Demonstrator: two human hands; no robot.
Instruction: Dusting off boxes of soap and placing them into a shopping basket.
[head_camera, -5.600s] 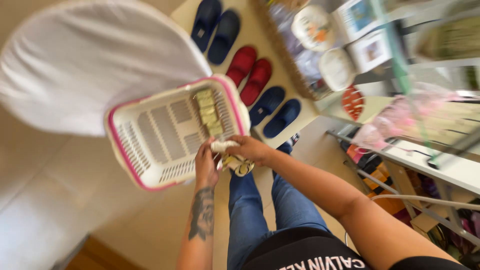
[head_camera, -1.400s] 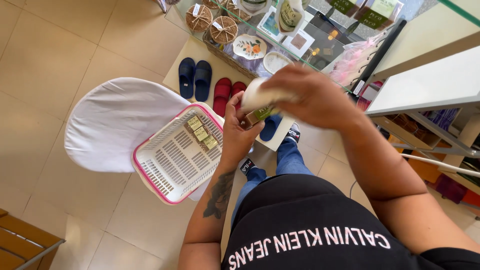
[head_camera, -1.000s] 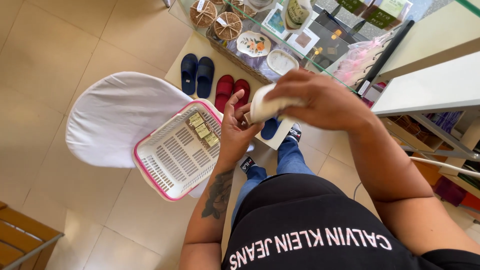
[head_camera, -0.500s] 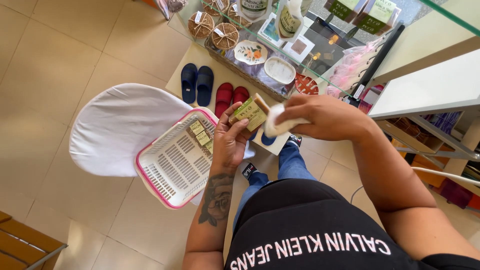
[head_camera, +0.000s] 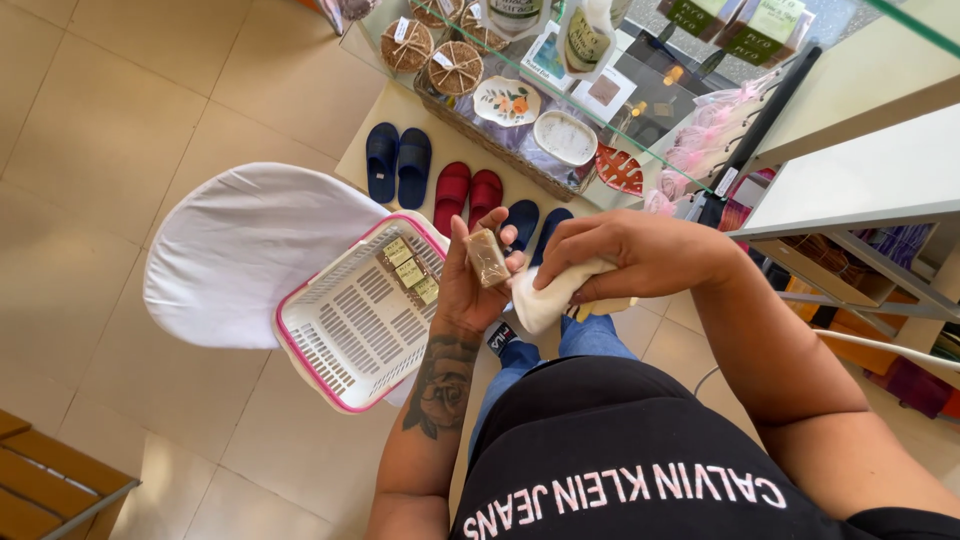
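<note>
While I stand over the white-covered chair, my left hand holds a small brown wrapped soap bar upright, fingers curled loosely round it and thumb along its edge, so the bar sits against my palm just above the pink-rimmed white basket. My right hand is closed on a bunched white cloth, fingers folded over it, and the cloth hangs just beside the bar without clearly touching it.

I judge the bar light and stiff, a hard little block; its clear wrap looks glossy and could slip, so the narrow sides are the place to pinch it, not the flat faces. The cloth is soft and limp and takes any grip.

Three more wrapped bars lie in a row at the far end of the basket. My palm hides the bar's back, and my fingers cover most of the cloth. Whether something yellowish sits under the cloth I cannot tell. The slippers on the floor and the dishes beyond the glass are small and only partly clear.
</note>
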